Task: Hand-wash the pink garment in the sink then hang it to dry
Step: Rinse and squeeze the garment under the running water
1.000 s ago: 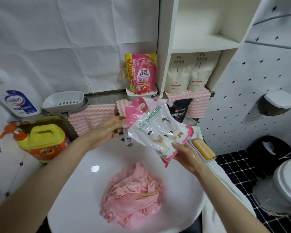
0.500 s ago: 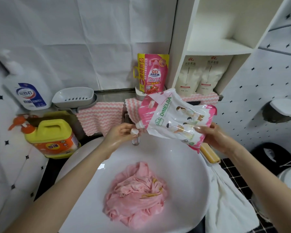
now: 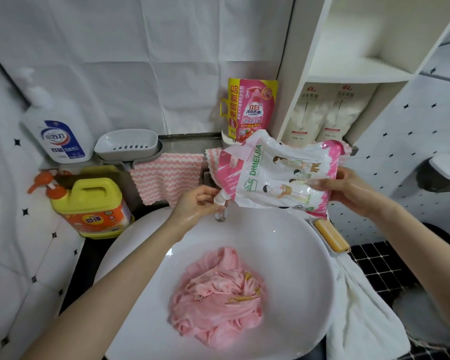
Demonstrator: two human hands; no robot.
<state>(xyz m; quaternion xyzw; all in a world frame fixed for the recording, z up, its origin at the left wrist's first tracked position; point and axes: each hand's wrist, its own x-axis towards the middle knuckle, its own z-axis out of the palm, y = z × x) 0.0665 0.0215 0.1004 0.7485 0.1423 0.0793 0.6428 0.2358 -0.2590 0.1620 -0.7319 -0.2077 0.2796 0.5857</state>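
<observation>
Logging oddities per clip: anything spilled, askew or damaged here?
No spill or damage shows. The garment lies bunched in the sink. A white towel hangs over the sink's right rim, and the soap tray sits slanted there.

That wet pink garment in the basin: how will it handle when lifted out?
The pink garment lies crumpled in soft folds, so probably floppy and drapes from any grip. It looks soaked, so likely heavy for its size and dripping. On the smooth sink it should slide easily.
</observation>
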